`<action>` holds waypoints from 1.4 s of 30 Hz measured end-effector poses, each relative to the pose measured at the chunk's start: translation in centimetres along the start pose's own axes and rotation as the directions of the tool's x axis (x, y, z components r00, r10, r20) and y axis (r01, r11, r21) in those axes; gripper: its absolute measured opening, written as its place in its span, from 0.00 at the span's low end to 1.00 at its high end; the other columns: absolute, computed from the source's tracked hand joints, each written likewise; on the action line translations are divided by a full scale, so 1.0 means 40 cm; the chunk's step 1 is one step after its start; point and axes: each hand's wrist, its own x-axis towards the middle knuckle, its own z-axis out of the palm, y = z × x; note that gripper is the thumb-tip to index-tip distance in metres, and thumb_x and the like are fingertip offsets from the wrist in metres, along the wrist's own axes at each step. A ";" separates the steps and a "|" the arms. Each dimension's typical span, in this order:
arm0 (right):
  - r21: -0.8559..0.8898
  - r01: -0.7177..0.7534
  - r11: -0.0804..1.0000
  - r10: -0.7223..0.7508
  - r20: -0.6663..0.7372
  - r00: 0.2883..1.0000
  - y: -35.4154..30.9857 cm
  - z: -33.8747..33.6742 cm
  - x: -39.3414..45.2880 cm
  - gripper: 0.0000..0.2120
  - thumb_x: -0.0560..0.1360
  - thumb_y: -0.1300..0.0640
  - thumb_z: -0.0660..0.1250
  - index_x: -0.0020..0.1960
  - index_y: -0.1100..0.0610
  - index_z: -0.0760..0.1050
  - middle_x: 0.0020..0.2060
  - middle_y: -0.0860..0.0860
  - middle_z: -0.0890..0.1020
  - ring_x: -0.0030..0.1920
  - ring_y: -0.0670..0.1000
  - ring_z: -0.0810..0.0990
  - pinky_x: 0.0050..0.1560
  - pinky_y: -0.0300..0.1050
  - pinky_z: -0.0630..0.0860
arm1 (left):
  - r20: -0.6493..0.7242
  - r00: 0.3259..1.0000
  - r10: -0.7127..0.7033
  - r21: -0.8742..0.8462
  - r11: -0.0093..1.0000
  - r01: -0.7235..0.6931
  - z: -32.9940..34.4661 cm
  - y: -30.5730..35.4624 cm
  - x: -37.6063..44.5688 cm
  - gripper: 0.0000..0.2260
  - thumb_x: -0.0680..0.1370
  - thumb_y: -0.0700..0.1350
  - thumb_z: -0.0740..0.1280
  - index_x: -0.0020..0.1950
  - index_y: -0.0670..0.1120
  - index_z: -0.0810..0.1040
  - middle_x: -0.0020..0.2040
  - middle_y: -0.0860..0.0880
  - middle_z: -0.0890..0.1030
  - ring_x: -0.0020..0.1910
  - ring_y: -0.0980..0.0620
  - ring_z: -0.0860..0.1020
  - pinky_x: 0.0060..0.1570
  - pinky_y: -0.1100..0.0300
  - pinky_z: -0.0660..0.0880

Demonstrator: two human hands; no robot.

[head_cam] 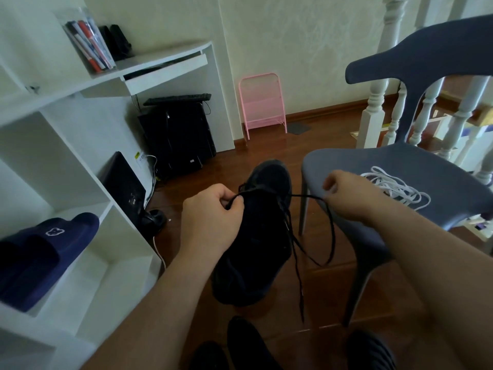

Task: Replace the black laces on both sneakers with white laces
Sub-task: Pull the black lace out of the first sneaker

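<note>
A black sneaker [262, 236] is held up over the wooden floor, toe pointing away from me. My left hand [210, 217] grips its left side and pinches a strand of the black lace [306, 236] near the eyelets. My right hand [349, 196] pinches the same lace farther right and holds it taut; loose ends hang down below. A pile of white laces [394, 186] lies on the seat of the grey-blue chair [432, 209]. A second black sneaker [248, 343] sits on the floor at the bottom edge.
White shelving [80, 161] stands at the left with a navy slide sandal [45, 255] on a shelf. A desk, a black computer tower [178, 134] and a pink folded stool [262, 102] are at the back. White stair balusters [373, 102] rise behind the chair.
</note>
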 end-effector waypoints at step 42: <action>-0.197 0.389 0.900 -0.432 -0.286 0.855 -0.152 0.093 -0.053 0.06 0.79 0.50 0.65 0.51 0.48 0.80 0.46 0.48 0.79 0.50 0.54 0.77 0.46 0.53 0.78 | 0.035 0.999 0.031 0.017 0.999 -0.031 0.022 0.033 -0.012 0.07 0.79 0.52 0.73 0.42 0.53 0.83 0.34 0.59 0.81 0.37 0.62 0.78 0.33 0.72 0.69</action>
